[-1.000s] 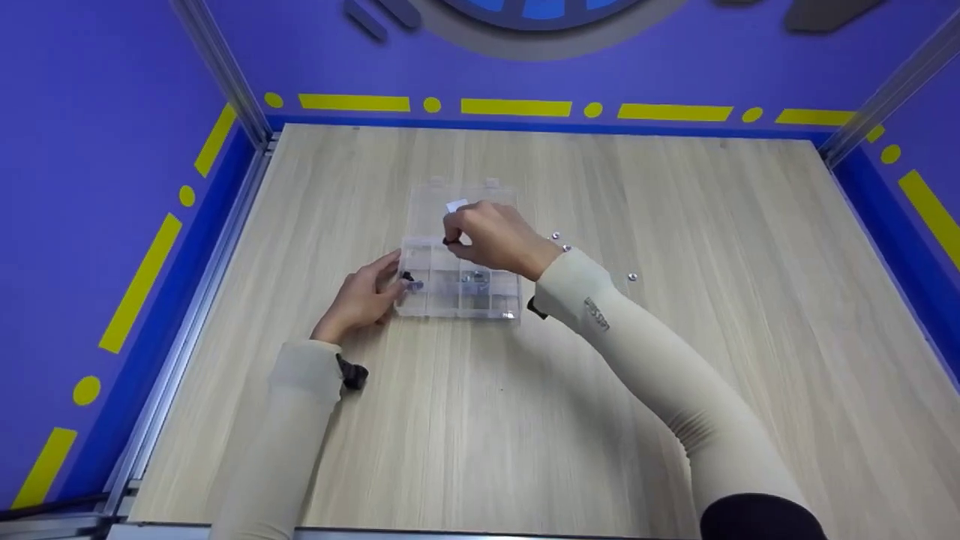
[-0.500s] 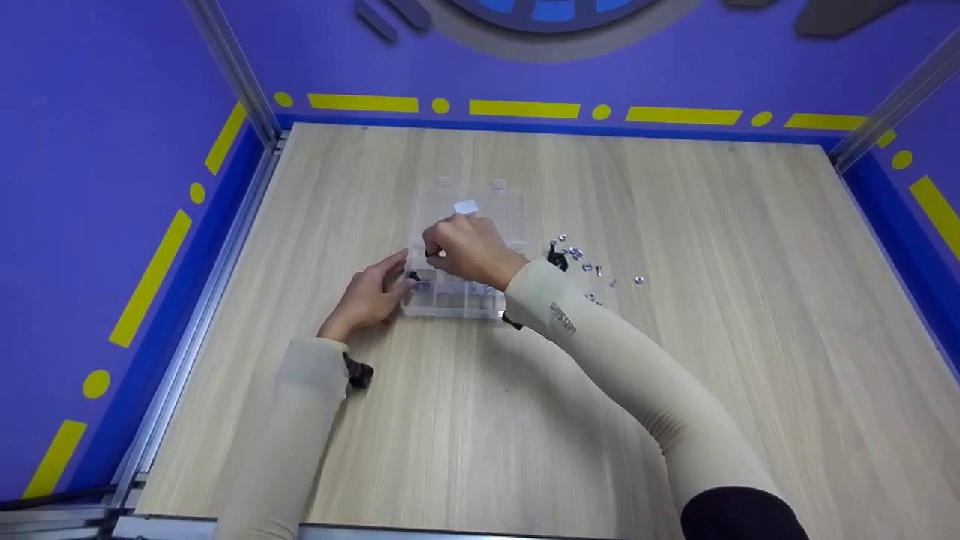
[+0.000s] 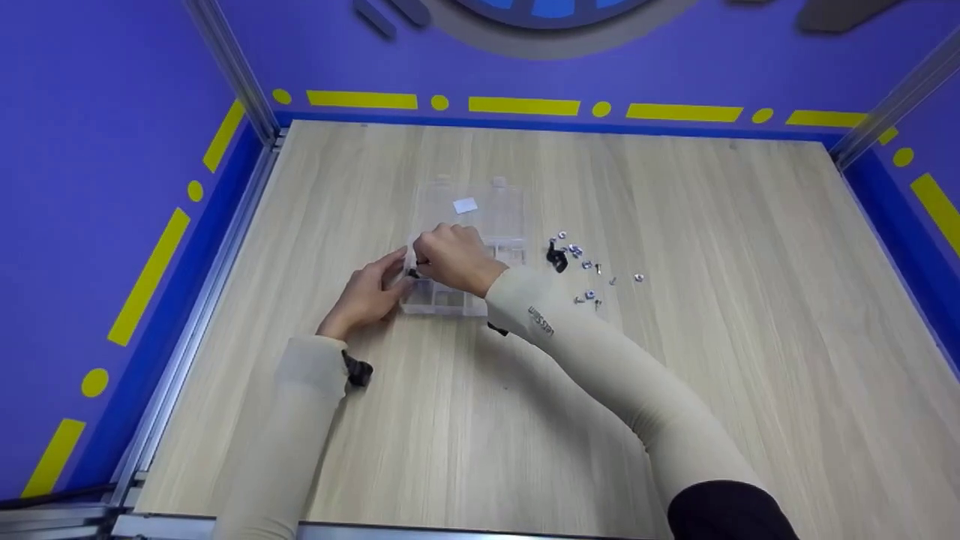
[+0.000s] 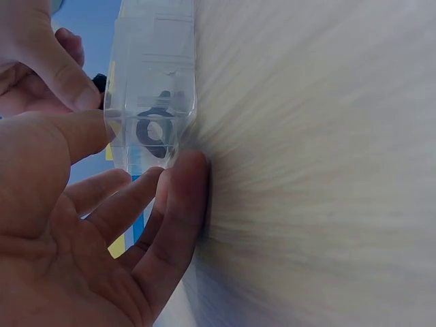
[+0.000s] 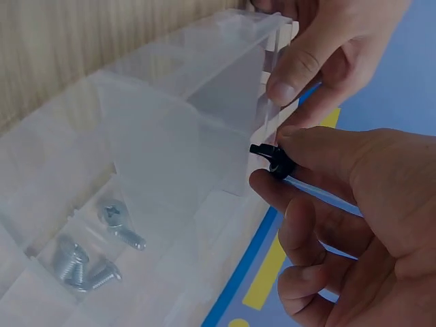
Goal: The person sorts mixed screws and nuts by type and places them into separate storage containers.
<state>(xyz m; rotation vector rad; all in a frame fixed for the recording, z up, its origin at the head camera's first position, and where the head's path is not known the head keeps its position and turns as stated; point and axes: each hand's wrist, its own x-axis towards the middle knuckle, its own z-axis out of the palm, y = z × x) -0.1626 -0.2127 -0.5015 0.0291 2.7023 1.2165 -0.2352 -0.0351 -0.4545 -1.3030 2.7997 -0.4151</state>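
Observation:
A clear plastic compartment box [image 3: 450, 309] lies with its lid folded back on the table. My left hand [image 3: 365, 296] grips its left end, thumb at the rim and fingers along the outer wall. Above the left compartments, my right hand [image 3: 454, 259] pinches a small black cable clip [image 5: 274, 160] between thumb and forefinger. Through the wall in the left wrist view, a black ring-shaped clip [image 4: 155, 129] with a short tail shows inside the box. Several silver screws [image 5: 121, 228] lie in another compartment. My right hand hides part of the box in the head view.
Right of the box, several black clips [image 3: 556, 257] lie in a small pile, beside scattered silver screws and nuts [image 3: 589, 265]. A white label [image 3: 465, 205] sits on the clear lid [image 3: 499, 214]. Blue panels [image 3: 525, 75] border the wooden table [image 3: 750, 300].
My right hand has moved left and toward me, from over the box's hinge to its left compartments, carrying the clip. The pile on the right came into sight. The left hand stays put.

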